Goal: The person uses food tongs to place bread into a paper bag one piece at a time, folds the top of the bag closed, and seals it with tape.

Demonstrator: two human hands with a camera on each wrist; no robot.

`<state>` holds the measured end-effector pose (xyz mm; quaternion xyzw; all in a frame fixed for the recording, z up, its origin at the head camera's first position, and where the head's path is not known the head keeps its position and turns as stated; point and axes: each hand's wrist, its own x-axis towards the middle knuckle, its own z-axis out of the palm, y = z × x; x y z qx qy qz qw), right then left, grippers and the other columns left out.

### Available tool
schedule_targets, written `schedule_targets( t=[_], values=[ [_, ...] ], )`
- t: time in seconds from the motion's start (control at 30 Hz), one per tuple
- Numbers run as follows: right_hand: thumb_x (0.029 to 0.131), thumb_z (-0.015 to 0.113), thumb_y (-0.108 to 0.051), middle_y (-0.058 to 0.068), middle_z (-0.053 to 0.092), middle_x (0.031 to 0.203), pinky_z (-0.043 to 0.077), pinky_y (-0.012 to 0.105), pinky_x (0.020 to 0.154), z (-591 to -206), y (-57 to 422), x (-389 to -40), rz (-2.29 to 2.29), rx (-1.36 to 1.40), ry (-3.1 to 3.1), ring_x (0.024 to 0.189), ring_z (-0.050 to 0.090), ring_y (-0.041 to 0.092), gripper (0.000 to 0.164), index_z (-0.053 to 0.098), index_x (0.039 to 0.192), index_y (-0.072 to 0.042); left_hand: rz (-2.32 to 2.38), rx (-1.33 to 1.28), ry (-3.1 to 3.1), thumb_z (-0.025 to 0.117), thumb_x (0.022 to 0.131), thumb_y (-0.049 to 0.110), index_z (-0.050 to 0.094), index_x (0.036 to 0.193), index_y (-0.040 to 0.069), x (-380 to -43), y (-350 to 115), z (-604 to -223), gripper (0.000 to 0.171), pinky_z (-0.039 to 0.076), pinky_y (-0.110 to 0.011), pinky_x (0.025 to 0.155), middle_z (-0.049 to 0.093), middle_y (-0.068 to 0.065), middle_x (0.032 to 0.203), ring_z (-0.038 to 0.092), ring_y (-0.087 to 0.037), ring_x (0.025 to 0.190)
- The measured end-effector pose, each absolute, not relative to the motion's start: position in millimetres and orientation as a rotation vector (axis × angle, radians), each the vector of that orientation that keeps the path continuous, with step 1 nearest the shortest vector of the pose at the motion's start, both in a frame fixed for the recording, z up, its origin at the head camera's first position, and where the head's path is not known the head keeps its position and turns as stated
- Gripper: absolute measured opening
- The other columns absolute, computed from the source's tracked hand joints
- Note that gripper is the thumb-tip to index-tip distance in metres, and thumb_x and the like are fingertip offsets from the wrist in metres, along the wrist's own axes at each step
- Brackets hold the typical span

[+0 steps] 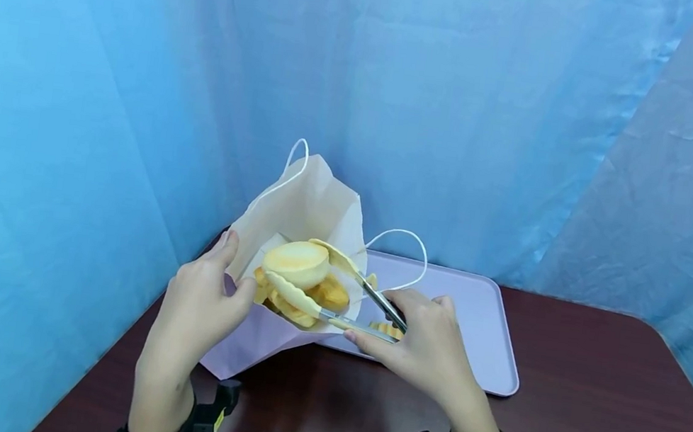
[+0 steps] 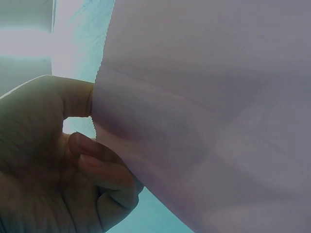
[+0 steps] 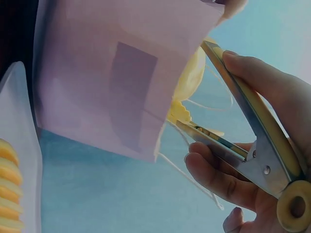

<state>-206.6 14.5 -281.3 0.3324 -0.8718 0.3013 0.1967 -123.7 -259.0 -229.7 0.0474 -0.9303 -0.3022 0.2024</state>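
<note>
My left hand (image 1: 198,302) grips the rim of a lilac paper bag (image 1: 261,342), which leans with its mouth toward me. In the left wrist view the bag's side (image 2: 204,107) hides part of the fingers. My right hand (image 1: 429,336) holds metal food tongs (image 1: 370,293) with yellow tips, their arms spread. Between those tips, at the bag's mouth, is a round pale-yellow bun-like piece (image 1: 296,262); whether both tips touch it, I cannot tell. Beneath it inside the bag lie several yellow pieces (image 1: 328,292), some with wavy edges.
Behind and right of the bag, a lilac tray (image 1: 469,323) rests on the dark brown table (image 1: 588,400). A ridged yellow piece (image 1: 388,329) lies on it near my right hand. White string handles (image 1: 422,253) loop out from the bag. Blue curtains (image 1: 461,115) hang behind the table.
</note>
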Motion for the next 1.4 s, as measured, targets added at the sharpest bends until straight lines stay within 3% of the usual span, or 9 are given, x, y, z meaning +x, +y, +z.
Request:
schedule_targets(
  t=[0.13, 0.23, 0.47, 0.5, 0.6, 0.7, 1.1, 1.23, 1.4],
  values=[
    [0.069, 0.087, -0.056, -0.01, 0.07, 0.084, 0.03, 0.036, 0.073, -286.8, 11.0, -208.2, 0.831, 0.908, -2.458, 0.069, 0.055, 0.002, 0.055, 0.075, 0.102, -0.014, -0.846, 0.122, -2.597, 0.054, 0.09, 0.011, 0.041, 0.151, -0.004, -125.8, -257.9, -230.6, 0.064, 0.03, -0.029, 0.04, 0.058, -0.013, 0.084, 0.031, -0.015, 0.039],
    [0.069, 0.087, -0.056, -0.009, 0.07, 0.082, 0.03, 0.036, 0.072, -290.4, 8.3, -209.2, 0.831, 0.894, -2.465, 0.068, 0.053, 0.002, 0.055, 0.075, 0.1, -0.013, -0.852, 0.11, -2.602, 0.053, 0.09, 0.011, 0.042, 0.151, -0.005, -127.3, -257.2, -231.9, 0.064, 0.032, -0.029, 0.041, 0.067, -0.022, 0.115, 0.032, -0.014, 0.039],
    [0.068, 0.087, -0.059, -0.011, 0.069, 0.081, 0.028, 0.034, 0.069, -296.7, 1.5, -208.8, 0.812, 0.879, -2.477, 0.066, 0.05, 0.001, 0.055, 0.074, 0.097, -0.014, -0.836, 0.098, -2.609, 0.055, 0.089, 0.011, 0.041, 0.151, -0.005, -128.1, -260.1, -235.0, 0.065, 0.032, -0.029, 0.042, 0.066, -0.02, 0.106, 0.034, -0.014, 0.04],
    [0.068, 0.087, -0.059, -0.011, 0.069, 0.081, 0.028, 0.034, 0.069, -296.9, 0.4, -208.5, 0.81, 0.879, -2.479, 0.066, 0.049, 0.001, 0.055, 0.074, 0.098, -0.014, -0.833, 0.099, -2.61, 0.055, 0.09, 0.011, 0.041, 0.151, -0.005, -127.9, -261.0, -235.0, 0.065, 0.032, -0.029, 0.043, 0.066, -0.022, 0.119, 0.034, -0.013, 0.04],
    [0.069, 0.087, -0.059, -0.01, 0.07, 0.083, 0.029, 0.034, 0.068, -296.4, -4.1, -208.1, 0.817, 0.895, -2.484, 0.066, 0.05, 0.001, 0.056, 0.074, 0.1, -0.013, -0.825, 0.114, -2.615, 0.055, 0.09, 0.011, 0.039, 0.152, -0.005, -125.5, -264.9, -234.4, 0.066, 0.033, -0.03, 0.043, 0.047, -0.025, 0.151, 0.034, -0.013, 0.04],
    [0.068, 0.086, -0.06, -0.01, 0.071, 0.087, 0.03, 0.034, 0.069, -295.4, -7.3, -207.9, 0.817, 0.907, -2.491, 0.068, 0.051, 0.001, 0.059, 0.075, 0.102, -0.014, -0.823, 0.129, -2.62, 0.055, 0.09, 0.011, 0.038, 0.152, -0.005, -123.7, -267.8, -233.5, 0.067, 0.032, -0.03, 0.043, 0.039, -0.025, 0.157, 0.033, -0.012, 0.04],
    [0.066, 0.087, -0.061, -0.012, 0.068, 0.084, 0.031, 0.032, 0.068, -292.6, -10.8, -209.0, 0.796, 0.919, -2.493, 0.067, 0.05, 0.002, 0.059, 0.074, 0.1, -0.014, -0.818, 0.146, -2.607, 0.055, 0.09, 0.01, 0.039, 0.151, -0.008, -124.8, -270.5, -231.6, 0.066, 0.035, -0.03, 0.048, 0.04, -0.028, 0.154, 0.038, -0.013, 0.044],
    [0.067, 0.086, -0.061, -0.01, 0.07, 0.088, 0.031, 0.032, 0.069, -293.1, -11.5, -208.9, 0.807, 0.913, -2.501, 0.069, 0.051, 0.002, 0.06, 0.074, 0.103, -0.014, -0.852, 0.174, -2.609, 0.054, 0.091, 0.011, 0.038, 0.152, -0.007, -124.6, -272.8, -232.2, 0.066, 0.035, -0.031, 0.045, 0.064, -0.026, 0.12, 0.039, -0.015, 0.044],
    [0.067, 0.086, -0.061, -0.011, 0.07, 0.09, 0.032, 0.032, 0.069, -293.4, -13.1, -210.0, 0.828, 0.913, -2.496, 0.07, 0.051, 0.001, 0.062, 0.074, 0.105, -0.014, -0.846, 0.212, -2.599, 0.054, 0.09, 0.012, 0.038, 0.152, -0.006, -125.6, -275.7, -232.9, 0.066, 0.033, -0.031, 0.042, 0.059, -0.016, 0.087, 0.037, -0.016, 0.042]
  ],
)
